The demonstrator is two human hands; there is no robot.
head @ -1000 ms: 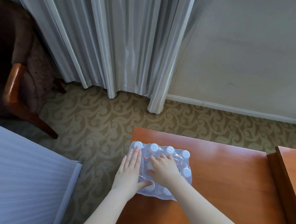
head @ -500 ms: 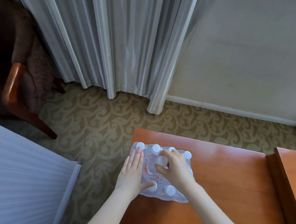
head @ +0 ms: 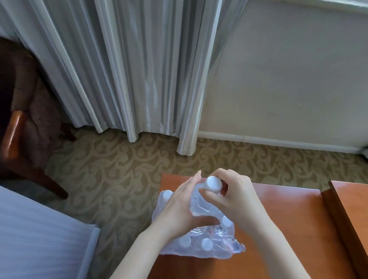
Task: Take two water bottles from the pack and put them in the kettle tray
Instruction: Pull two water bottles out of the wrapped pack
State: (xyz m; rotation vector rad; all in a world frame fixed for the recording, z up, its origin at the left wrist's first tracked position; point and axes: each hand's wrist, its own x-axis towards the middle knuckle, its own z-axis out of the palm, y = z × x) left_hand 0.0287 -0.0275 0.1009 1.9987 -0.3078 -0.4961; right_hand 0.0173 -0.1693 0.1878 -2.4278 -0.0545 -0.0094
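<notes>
My right hand (head: 233, 198) gripping a bottle (head: 205, 197) by its neck, my left hand (head: 179, 211) flat, pressing the pack (head: 199, 243), on the table (head: 283, 230)

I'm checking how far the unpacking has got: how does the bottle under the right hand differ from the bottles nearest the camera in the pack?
The bottle in the right hand sticks up above the pack, its white cap raised and tilted; the near bottles sit low under the plastic wrap. The raised bottle is gripped at the neck by the fingers; the near bottles are untouched, while the left hand presses on the pack. All have white caps and clear bodies.
</notes>
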